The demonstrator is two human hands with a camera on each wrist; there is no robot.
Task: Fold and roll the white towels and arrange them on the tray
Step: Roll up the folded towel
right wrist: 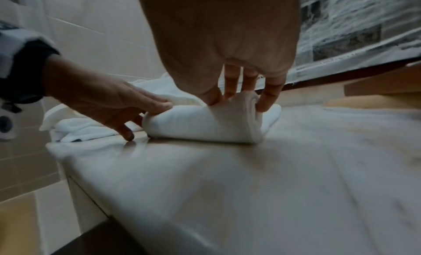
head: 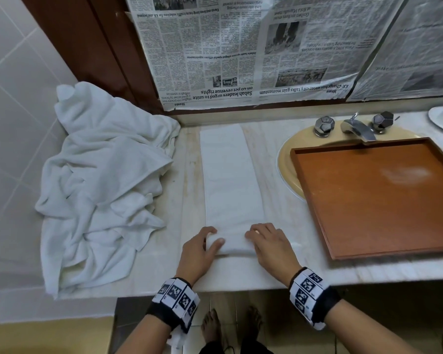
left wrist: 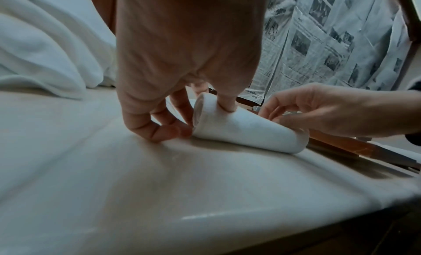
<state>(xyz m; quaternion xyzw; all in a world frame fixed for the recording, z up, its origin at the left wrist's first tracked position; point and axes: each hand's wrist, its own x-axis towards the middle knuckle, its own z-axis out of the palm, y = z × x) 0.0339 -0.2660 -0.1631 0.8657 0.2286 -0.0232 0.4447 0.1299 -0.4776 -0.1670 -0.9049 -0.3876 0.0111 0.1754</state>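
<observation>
behind the towel (head: pixel 229 175), newspaper (head: pixel 243 52): "sabah leaders urged to unite"

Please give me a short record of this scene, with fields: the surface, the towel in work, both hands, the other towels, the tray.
surface: pale stone counter beside a sink
towel in work: folded white towel lying as a long strip, its near end rolled up
left hand: grips the left end of the roll
right hand: fingers curled over the right end of the roll
other towels: crumpled white pile at the left
tray: wooden tray over the sink, no towel on it
</observation>
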